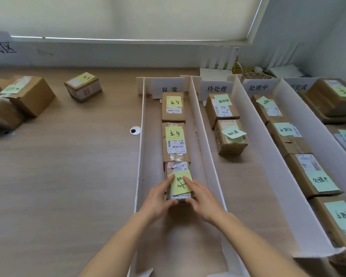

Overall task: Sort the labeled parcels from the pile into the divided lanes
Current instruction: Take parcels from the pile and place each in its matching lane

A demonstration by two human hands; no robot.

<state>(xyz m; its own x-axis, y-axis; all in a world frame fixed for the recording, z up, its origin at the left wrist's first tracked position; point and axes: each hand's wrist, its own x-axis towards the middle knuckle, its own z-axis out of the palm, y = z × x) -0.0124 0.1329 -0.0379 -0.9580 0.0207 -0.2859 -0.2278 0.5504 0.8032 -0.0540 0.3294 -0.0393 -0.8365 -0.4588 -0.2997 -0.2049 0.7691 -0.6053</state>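
A pile of parcels (18, 100) is lying at the far left of the table (68, 166), with one box (83, 86) apart from it. In the leftmost lane (146, 148), behind two sorted boxes, the noted parcel (179, 182) is being gripped between the left hand (160, 194) and right hand (203, 196), fingers curled around its sides.

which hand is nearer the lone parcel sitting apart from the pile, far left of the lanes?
Left. The left hand grips the left side of the parcel in the first lane, on the lone parcel's side; the right hand grips its right side, farther off.
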